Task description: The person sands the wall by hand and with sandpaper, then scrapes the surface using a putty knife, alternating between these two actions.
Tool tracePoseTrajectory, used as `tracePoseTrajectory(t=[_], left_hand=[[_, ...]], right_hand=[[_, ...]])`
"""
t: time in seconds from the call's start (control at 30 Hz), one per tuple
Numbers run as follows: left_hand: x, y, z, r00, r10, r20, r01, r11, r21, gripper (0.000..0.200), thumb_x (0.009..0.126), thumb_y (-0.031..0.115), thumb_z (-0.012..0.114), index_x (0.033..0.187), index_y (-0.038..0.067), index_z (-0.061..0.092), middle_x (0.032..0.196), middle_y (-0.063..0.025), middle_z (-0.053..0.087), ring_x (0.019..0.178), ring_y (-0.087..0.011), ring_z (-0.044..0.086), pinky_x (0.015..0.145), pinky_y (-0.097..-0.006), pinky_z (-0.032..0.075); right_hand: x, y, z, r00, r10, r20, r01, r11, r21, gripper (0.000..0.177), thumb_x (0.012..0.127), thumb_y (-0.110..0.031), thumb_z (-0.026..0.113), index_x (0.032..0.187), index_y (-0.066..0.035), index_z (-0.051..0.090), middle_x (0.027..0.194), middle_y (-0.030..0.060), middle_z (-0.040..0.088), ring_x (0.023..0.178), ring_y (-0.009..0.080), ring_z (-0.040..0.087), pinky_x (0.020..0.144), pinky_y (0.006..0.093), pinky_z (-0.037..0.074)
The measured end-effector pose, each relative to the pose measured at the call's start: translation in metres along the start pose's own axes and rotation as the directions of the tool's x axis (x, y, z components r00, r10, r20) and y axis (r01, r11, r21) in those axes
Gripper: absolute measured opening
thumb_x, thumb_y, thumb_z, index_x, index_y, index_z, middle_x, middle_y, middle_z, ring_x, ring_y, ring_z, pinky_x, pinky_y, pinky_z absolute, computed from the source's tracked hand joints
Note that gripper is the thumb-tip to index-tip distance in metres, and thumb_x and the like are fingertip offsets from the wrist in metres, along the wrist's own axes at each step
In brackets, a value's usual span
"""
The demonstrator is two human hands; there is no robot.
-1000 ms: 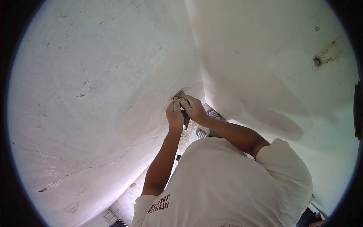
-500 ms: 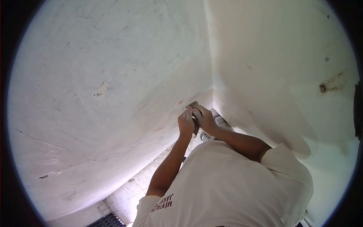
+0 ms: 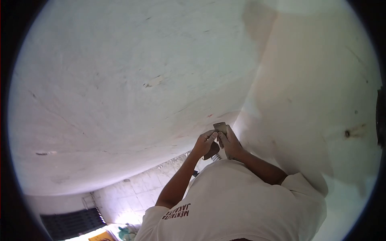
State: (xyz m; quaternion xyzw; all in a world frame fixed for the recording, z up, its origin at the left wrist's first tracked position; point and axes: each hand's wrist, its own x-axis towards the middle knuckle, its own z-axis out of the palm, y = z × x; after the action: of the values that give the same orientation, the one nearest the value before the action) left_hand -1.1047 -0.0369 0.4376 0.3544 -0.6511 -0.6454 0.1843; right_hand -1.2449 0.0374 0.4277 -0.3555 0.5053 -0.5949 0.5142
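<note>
Both hands are closed on a dark grey-brown piece of sandpaper (image 3: 220,126), held in front of my body. My left hand (image 3: 204,143) pinches it from the left, thumb on top. From the right, my right hand (image 3: 230,144) grips it, its thumb close to the other thumb. One part sticks up above the fingers and a darker part hangs below my left hand; whether they are one bent sheet or two pieces is hidden by the fingers. Pale dust coats my fingertips. The sandpaper appears apart from the wall.
A scuffed, cracked white wall (image 3: 120,108) stands on the left and meets a second wall (image 3: 305,88) in a corner. That one carries a rusty bolt-like stub (image 3: 348,133). Below lies a pale tiled floor (image 3: 140,193). A dark patterned panel (image 3: 72,223) is at lower left.
My view has turned, so the wall corner sits further right and more floor shows. My hands have come lower and nearer my body, with the sandpaper tilted differently between them.
</note>
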Motion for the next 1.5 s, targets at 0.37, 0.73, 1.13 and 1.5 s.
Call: tracePoseTrajectory(t=[0.37,0.73,1.13,1.5], left_hand=[[0.017,0.013,0.008,0.999,-0.036,0.014,0.036,0.999,0.003,0.048,0.105,0.038,0.031,0.117,0.0,0.057,0.107,-0.0113,0.064,0.098,-0.0206,0.056,0.094,-0.034,0.041],[0.027,-0.003,0.001,0.996,0.0,-0.084,0.01,0.993,0.117,0.049,0.105,0.039,0.032,0.107,0.0,0.062,0.095,-0.0072,0.065,0.086,-0.0151,0.058,0.081,-0.0305,0.047],[0.034,0.013,-0.004,0.975,0.143,-0.171,-0.104,0.97,0.22,0.043,0.102,0.034,0.04,0.091,-0.002,0.061,0.077,-0.017,0.062,0.071,-0.0271,0.058,0.071,-0.0378,0.046],[0.038,0.015,-0.008,0.98,0.149,-0.13,-0.123,0.975,0.184,0.041,0.102,0.033,0.04,0.095,-0.002,0.061,0.076,-0.0156,0.063,0.071,-0.0241,0.058,0.07,-0.0375,0.046]], right_hand=[[0.014,0.004,0.007,0.95,-0.264,-0.169,0.18,0.901,-0.395,0.02,0.099,-0.018,0.049,0.096,0.002,0.045,0.068,0.014,0.059,0.058,0.0214,0.058,0.051,0.0359,0.044],[0.018,0.003,0.014,0.94,-0.277,-0.197,0.185,0.903,-0.387,0.015,0.098,-0.014,0.05,0.097,0.002,0.047,0.073,0.0114,0.059,0.062,0.0163,0.055,0.053,0.0333,0.044],[0.027,-0.006,0.023,0.928,-0.303,-0.215,0.207,0.902,-0.378,0.017,0.098,-0.015,0.049,0.095,0.002,0.045,0.07,0.0189,0.06,0.063,0.0289,0.063,0.054,0.037,0.046],[0.03,0.0,0.015,0.941,-0.268,-0.207,0.184,0.918,-0.352,0.018,0.098,-0.016,0.051,0.093,0.001,0.045,0.064,0.0136,0.057,0.055,0.024,0.058,0.05,0.0366,0.044]])
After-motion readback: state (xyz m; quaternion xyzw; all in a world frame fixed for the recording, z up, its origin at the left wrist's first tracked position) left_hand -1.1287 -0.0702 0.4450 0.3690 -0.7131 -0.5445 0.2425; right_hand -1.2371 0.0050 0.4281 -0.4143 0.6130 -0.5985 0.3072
